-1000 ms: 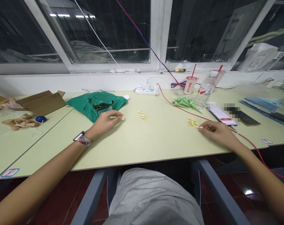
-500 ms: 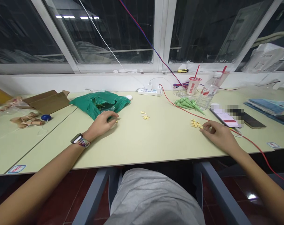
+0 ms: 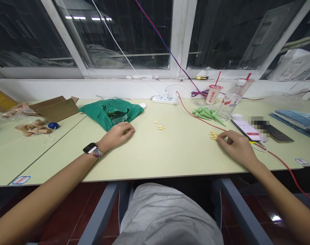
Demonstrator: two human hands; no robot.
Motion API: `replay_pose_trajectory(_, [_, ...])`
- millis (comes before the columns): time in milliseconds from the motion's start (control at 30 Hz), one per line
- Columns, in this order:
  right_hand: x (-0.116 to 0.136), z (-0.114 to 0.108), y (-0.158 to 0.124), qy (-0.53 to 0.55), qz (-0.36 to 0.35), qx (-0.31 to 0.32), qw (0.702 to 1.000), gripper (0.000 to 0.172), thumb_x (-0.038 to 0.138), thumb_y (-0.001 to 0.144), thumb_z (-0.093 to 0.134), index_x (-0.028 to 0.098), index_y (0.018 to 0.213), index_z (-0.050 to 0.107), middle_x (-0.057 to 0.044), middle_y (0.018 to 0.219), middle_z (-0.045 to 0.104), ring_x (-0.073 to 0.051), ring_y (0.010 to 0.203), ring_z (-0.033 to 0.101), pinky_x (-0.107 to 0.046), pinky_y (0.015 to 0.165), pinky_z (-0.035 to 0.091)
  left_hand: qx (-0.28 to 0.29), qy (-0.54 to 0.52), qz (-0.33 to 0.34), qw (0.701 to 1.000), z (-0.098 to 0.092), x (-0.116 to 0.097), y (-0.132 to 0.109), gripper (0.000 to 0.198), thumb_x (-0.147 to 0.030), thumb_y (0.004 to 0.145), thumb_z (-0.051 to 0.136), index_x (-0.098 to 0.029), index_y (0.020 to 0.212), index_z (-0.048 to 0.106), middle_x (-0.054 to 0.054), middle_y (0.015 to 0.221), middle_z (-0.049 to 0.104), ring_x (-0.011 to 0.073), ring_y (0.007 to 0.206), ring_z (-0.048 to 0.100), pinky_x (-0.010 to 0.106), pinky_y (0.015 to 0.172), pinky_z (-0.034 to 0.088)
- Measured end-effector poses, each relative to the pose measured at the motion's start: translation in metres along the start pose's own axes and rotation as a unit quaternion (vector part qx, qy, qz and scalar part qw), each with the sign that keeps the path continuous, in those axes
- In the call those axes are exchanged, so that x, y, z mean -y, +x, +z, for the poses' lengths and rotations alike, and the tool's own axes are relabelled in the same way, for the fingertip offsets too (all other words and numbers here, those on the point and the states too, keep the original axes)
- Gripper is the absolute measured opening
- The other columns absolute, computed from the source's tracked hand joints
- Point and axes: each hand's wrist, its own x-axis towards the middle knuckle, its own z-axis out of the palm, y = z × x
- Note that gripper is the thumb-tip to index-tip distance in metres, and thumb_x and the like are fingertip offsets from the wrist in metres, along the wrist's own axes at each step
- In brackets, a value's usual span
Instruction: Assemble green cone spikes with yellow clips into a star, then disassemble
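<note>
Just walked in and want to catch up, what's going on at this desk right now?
A person sits at a pale green table with both hands on it. The left hand, fingers curled, rests beside a green plastic bag; whether it holds anything cannot be seen. The right hand has its fingertips at a small pile of yellow pieces. A second cluster of yellow pieces lies untouched between the hands, and green cones lie farther back.

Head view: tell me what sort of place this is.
Probably an informal small-parts workbench by a dark window: a long pale table, piles of small yellow parts, green cone pieces, and a power strip.
</note>
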Motion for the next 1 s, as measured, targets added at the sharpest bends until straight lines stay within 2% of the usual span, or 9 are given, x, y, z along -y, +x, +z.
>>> replay_pose_trajectory(133, [0.02, 0.004, 0.021, 0.052, -0.034, -0.005, 0.998, 0.018, 0.036, 0.097, 0.062, 0.022, 0.09, 0.07, -0.006, 0.086, 0.073, -0.018, 0.063, 0.058, -0.036, 0.065, 0.046, 0.008, 0.064, 0.029, 0.997, 0.0, -0.004, 0.003, 0.033, -0.039, 0.104, 0.045, -0.021, 0.098, 0.072, 0.01, 0.099, 0.072, 0.0271, 0.095, 0.068, 0.04, 0.087, 0.05])
replay_pose_trajectory(200, [0.039, 0.011, 0.038, 0.094, -0.061, 0.034, 0.993, 0.017, 0.035, 0.097, 0.062, 0.022, 0.093, 0.071, -0.005, 0.087, 0.073, -0.017, 0.063, 0.059, -0.034, 0.065, 0.046, 0.015, 0.111, 0.054, 0.992, 0.002, -0.013, 0.009, 0.032, -0.034, 0.104, 0.044, -0.02, 0.099, 0.072, 0.011, 0.099, 0.073, 0.0286, 0.094, 0.068, 0.043, 0.089, 0.05])
replay_pose_trajectory(233, [0.05, 0.017, 0.048, 0.114, -0.074, 0.074, 0.988, 0.015, 0.033, 0.097, 0.062, 0.022, 0.097, 0.071, -0.005, 0.091, 0.075, -0.016, 0.064, 0.06, -0.033, 0.065, 0.046, 0.021, 0.131, 0.067, 0.989, 0.003, -0.02, 0.014, 0.031, -0.032, 0.104, 0.044, -0.019, 0.1, 0.072, 0.012, 0.099, 0.073, 0.0296, 0.096, 0.068, 0.044, 0.09, 0.05])
replay_pose_trajectory(300, [0.076, 0.03, 0.069, 0.135, -0.095, 0.154, 0.974, 0.014, 0.028, 0.096, 0.062, 0.021, 0.101, 0.072, -0.005, 0.1, 0.077, -0.015, 0.068, 0.063, -0.031, 0.068, 0.046, 0.031, 0.137, 0.075, 0.987, 0.01, -0.036, 0.027, 0.029, -0.029, 0.103, 0.046, -0.018, 0.106, 0.072, 0.013, 0.104, 0.073, 0.0303, 0.1, 0.069, 0.045, 0.092, 0.05])
replay_pose_trajectory(367, [0.1, 0.048, 0.09, 0.121, -0.112, 0.199, 0.966, 0.015, 0.024, 0.094, 0.063, 0.02, 0.105, 0.073, -0.005, 0.106, 0.077, -0.017, 0.08, 0.067, -0.03, 0.073, 0.046, 0.042, 0.113, 0.066, 0.991, 0.018, -0.052, 0.043, 0.029, -0.029, 0.102, 0.049, -0.018, 0.114, 0.072, 0.012, 0.108, 0.074, 0.0281, 0.098, 0.07, 0.042, 0.089, 0.052])
replay_pose_trajectory(533, [0.141, 0.094, 0.123, 0.039, -0.114, 0.225, 0.967, 0.016, 0.027, 0.094, 0.068, 0.022, 0.108, 0.074, -0.006, 0.111, 0.076, -0.021, 0.097, 0.067, -0.03, 0.075, 0.042, 0.043, 0.075, 0.054, 0.995, 0.044, -0.074, 0.076, 0.031, -0.03, 0.1, 0.056, -0.018, 0.123, 0.073, 0.011, 0.116, 0.073, 0.0272, 0.1, 0.071, 0.039, 0.088, 0.053])
replay_pose_trajectory(733, [0.153, 0.122, 0.123, 0.048, -0.083, 0.221, 0.97, 0.015, 0.033, 0.097, 0.065, 0.023, 0.105, 0.074, -0.006, 0.112, 0.075, -0.022, 0.097, 0.067, -0.03, 0.074, 0.042, 0.014, 0.053, 0.082, 0.995, 0.059, -0.073, 0.079, 0.023, -0.022, 0.093, 0.06, -0.017, 0.11, 0.075, 0.01, 0.104, 0.07, 0.0273, 0.096, 0.068, 0.04, 0.085, 0.052])
replay_pose_trajectory(833, [0.153, 0.127, 0.119, 0.045, -0.092, 0.215, 0.971, 0.015, 0.035, 0.098, 0.065, 0.023, 0.103, 0.073, -0.006, 0.11, 0.075, -0.022, 0.095, 0.067, -0.03, 0.071, 0.039, 0.006, 0.035, 0.082, 0.996, 0.062, -0.071, 0.078, 0.021, -0.019, 0.092, 0.061, -0.018, 0.107, 0.075, 0.009, 0.101, 0.069, 0.0265, 0.094, 0.067, 0.039, 0.084, 0.051])
replay_pose_trajectory(1000, [0.149, 0.128, 0.115, 0.017, -0.073, 0.197, 0.977, 0.013, 0.033, 0.097, 0.063, 0.023, 0.1, 0.07, -0.007, 0.108, 0.074, -0.021, 0.092, 0.066, -0.031, 0.069, 0.036, 0.001, 0.009, 0.074, 0.997, 0.065, -0.073, 0.074, 0.025, -0.023, 0.096, 0.062, -0.017, 0.113, 0.078, 0.009, 0.102, 0.071, 0.0258, 0.093, 0.068, 0.039, 0.085, 0.052])
